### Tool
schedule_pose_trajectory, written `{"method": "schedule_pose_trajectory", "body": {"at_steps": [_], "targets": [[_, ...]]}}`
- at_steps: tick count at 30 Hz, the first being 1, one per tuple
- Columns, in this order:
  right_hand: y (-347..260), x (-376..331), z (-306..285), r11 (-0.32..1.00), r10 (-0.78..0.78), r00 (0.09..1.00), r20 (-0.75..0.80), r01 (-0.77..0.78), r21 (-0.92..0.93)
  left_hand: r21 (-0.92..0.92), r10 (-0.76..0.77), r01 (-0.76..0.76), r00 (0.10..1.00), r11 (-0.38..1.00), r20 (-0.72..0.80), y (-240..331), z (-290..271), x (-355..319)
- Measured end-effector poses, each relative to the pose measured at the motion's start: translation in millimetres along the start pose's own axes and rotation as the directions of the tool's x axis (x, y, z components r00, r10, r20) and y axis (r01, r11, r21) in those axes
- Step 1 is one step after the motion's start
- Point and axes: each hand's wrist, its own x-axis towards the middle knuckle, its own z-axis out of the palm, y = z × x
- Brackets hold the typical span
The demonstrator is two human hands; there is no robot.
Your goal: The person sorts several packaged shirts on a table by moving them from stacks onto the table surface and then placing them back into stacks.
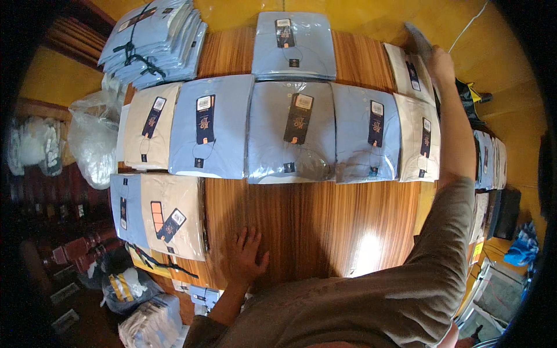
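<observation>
The counter (301, 220) is striped brown wood, polished smooth, with a bright glare patch near the right. The folded shirts in the middle row (293, 130) are matt blue and beige cloth sealed in clear glossy plastic film that wrinkles and shines. Dark card tags (299, 118) sit under the film. At far left, a crinkled translucent plastic bag (93, 136) looks thin and shiny.
</observation>
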Motion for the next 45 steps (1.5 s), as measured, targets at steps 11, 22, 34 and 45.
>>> {"method": "schedule_pose_trajectory", "body": {"at_steps": [11, 22, 34, 45], "targets": [[-35, -239, -249, 0.943, -0.091, 0.904, -0.417, 0.214, 0.257, -0.049, 0.042, -0.042, 0.999, 0.998, -0.012, -2, -3, -3], [-191, -639, -257, 0.934, 0.043, 0.998, 0.053, -0.059, 0.352, 0.128, 0.258, -0.244, 0.960, 0.961, -0.107, -8, 8, -4], [-212, -746, -211, 0.905, 0.109, 0.942, 0.316, -0.226, 0.361, 0.159, 0.389, -0.363, 0.902, 0.918, -0.188, -17, 17, -8], [-275, -745, -234, 0.810, 0.175, 0.966, 0.191, -0.252, 0.530, 0.100, 0.478, -0.467, 0.861, 0.879, -0.177, -25, 21, -12]]}}
